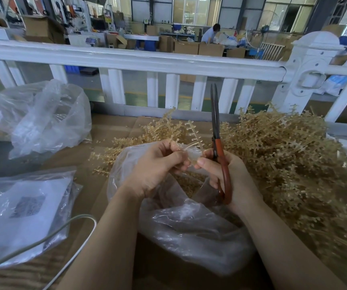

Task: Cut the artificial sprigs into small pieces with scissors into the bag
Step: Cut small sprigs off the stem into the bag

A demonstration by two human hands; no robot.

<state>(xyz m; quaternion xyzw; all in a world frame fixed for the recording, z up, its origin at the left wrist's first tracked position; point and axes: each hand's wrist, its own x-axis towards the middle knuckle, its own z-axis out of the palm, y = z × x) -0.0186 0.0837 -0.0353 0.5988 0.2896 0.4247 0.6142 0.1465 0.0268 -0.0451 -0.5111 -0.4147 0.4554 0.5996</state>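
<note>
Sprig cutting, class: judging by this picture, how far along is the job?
Done: some cut tan pieces already lie inside the clear bag. In hand: the left hand pinches a sprig at the bag's mouth, while the right hand holds the scissors, blades closed, pointing up. Left: the large pile of sprigs remains uncut.

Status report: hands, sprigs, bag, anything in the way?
Left hand pinches bag rim; right hand grips scissors, blades up, closed. Sprigs piled at right, some in bag. Nothing blocking.

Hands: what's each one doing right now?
Left hand: pinching the bag rim.
Right hand: gripping the scissors, blades up, also touching the rim.
</note>
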